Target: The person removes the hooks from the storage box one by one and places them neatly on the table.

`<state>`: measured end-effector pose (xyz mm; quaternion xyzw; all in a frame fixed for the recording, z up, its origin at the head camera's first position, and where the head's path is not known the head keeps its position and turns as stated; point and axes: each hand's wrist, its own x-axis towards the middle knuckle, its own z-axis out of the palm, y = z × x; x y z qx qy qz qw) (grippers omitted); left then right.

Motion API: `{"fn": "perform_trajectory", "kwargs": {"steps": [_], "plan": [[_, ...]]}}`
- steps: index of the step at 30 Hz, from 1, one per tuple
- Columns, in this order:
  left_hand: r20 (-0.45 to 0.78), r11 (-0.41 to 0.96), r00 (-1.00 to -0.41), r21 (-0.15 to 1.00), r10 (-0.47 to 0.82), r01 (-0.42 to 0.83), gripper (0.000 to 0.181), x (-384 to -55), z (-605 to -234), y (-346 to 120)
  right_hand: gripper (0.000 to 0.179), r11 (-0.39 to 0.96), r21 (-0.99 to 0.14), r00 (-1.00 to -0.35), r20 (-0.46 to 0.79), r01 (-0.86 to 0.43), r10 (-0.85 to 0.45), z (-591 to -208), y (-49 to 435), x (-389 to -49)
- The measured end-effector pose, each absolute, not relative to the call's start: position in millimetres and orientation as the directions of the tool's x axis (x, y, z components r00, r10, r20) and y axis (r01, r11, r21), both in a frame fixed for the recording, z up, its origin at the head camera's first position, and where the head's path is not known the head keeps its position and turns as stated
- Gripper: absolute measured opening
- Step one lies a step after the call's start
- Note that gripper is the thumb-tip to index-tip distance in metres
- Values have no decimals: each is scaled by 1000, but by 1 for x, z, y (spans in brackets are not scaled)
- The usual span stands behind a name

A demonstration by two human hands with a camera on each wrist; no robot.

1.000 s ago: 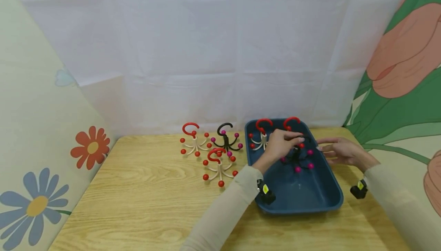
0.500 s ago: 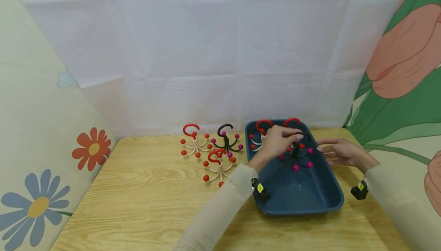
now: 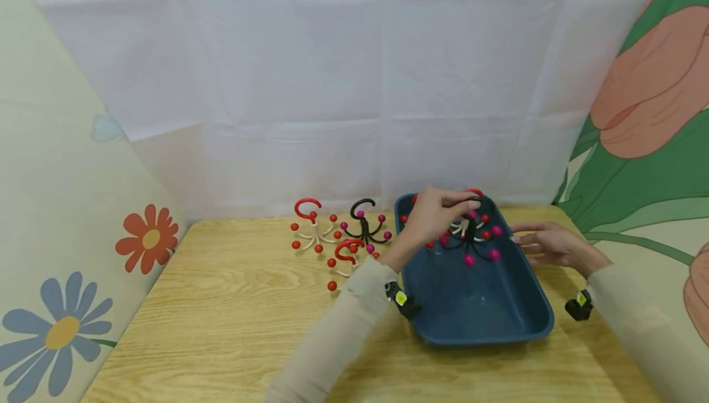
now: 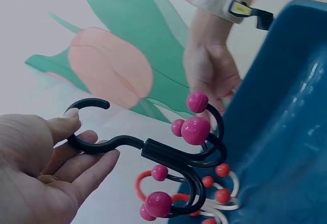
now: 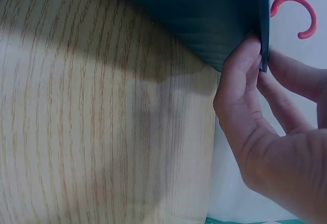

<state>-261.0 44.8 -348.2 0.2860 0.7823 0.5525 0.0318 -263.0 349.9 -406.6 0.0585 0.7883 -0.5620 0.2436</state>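
Observation:
My left hand (image 3: 432, 218) pinches the curved top of a black hook hanger (image 4: 166, 153) between thumb and fingers. Its several arms end in pink balls and hang over the far half of a dark blue plastic tray (image 3: 476, 307). My right hand (image 3: 548, 244) holds the tray's right rim, with thumb and fingers on either side of the wall (image 5: 264, 25) in the right wrist view. In the tray behind the black hanger are cream hangers with red hooks and balls, partly hidden by my left hand; one red hook (image 5: 306, 9) shows past the rim.
Left of the tray on the wooden table (image 3: 221, 317) stand a cream hanger with a red hook (image 3: 316, 231), a black one with pink balls (image 3: 364, 229), and another red-hooked one (image 3: 346, 252) partly behind my left sleeve. A white cloth (image 3: 299, 83) hangs behind.
My left hand has moved up and slightly left, raising the black hook hanger from lower in the tray. My right hand has stayed at the tray's rim.

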Motion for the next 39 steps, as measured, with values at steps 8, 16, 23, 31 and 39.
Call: {"fn": "perform_trajectory", "kwargs": {"steps": [8, 16, 23, 31, 39], "plan": [[271, 235, -838, 878, 475, 417, 35, -258, -324, 27, 63, 351, -861, -875, -449, 369, -182, -405, 350, -263], [289, 234, -829, 868, 479, 438, 36, -253, -295, 1, 63, 357, -858, -873, -452, 369, -182, -406, 350, -265], [316, 207, -844, 877, 433, 434, 35, -249, -271, -25, 63, 339, -863, -871, -453, 374, -193, -404, 352, -266], [326, 228, -876, 879, 355, 420, 33, -246, -246, -60, 66, 335, -865, -871, -451, 373, -194, -404, 355, -265], [352, 329, -869, 822, 348, 465, 34, -239, -242, -95, 62, 334, -865, -872, -451, 375, -191, -406, 356, -263]]}}
